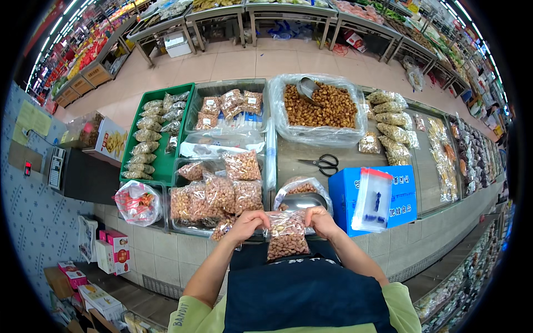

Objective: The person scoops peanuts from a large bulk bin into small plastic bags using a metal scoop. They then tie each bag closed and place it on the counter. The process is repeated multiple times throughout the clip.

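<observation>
My left hand (252, 222) and my right hand (320, 220) pinch the two upper corners of a clear plastic bag of peanuts (288, 239). It hangs in front of my dark apron (300, 291). Just beyond it, a metal scoop (305, 200) rests in an open plastic sack of loose peanuts (302, 187). Several filled peanut bags (248, 195) are heaped in a clear bin by my left hand. Right of my right hand stands a blue carton (399, 208) with a stack of flat clear bags (372, 204) lying over it.
Black-handled scissors (325, 163) lie on the counter. Behind them is a lined tub of brown nuts (318, 108) with a scoop (308, 89). A green crate (166, 162) of small bags stands at the left, near a scale (57, 166). More packed bags (391, 129) line the right side.
</observation>
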A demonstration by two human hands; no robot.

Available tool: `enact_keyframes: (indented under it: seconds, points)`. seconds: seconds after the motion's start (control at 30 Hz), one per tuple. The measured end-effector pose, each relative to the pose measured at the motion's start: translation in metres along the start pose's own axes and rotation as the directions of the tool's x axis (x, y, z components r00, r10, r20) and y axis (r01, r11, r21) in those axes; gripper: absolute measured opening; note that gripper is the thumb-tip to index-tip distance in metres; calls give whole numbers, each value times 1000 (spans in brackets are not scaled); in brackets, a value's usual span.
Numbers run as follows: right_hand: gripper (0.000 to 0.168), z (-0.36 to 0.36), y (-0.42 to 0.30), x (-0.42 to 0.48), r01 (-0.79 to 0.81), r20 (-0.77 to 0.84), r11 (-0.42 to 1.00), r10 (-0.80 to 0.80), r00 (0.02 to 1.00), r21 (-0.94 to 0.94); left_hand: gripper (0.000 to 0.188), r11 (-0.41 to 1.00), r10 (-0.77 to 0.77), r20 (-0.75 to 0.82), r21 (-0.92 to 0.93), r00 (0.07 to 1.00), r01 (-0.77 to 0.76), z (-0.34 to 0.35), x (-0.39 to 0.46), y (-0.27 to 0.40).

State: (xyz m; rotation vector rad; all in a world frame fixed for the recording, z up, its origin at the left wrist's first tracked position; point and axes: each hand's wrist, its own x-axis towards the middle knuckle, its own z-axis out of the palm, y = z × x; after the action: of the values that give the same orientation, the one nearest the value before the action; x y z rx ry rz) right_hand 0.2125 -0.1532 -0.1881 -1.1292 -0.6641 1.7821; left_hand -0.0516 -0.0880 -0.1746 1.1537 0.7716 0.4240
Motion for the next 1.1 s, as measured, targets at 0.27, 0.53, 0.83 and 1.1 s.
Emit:
enact_keyframes:
  seconds: [0.27, 0.53, 0.83, 1.1]
  points:
    - [24, -3, 11, 2, -14, -47, 999, 17, 999, 52, 18, 983, 169, 14, 68, 986, -169, 5, 3, -4]
    - [27, -12, 26, 5, -68, -79, 978, 85, 993, 196, 7, 983, 162, 39, -91, 986, -158, 10, -2, -5]
    - [25, -1, 14, 2, -86, -83, 980, 102, 991, 181, 21, 967, 95, 131, -247, 987, -60, 8, 4, -20]
    - [27, -13, 20, 5, -29, -56, 995, 35, 998, 100, 28, 963, 30, 155, -269, 987, 13, -12, 11, -6]
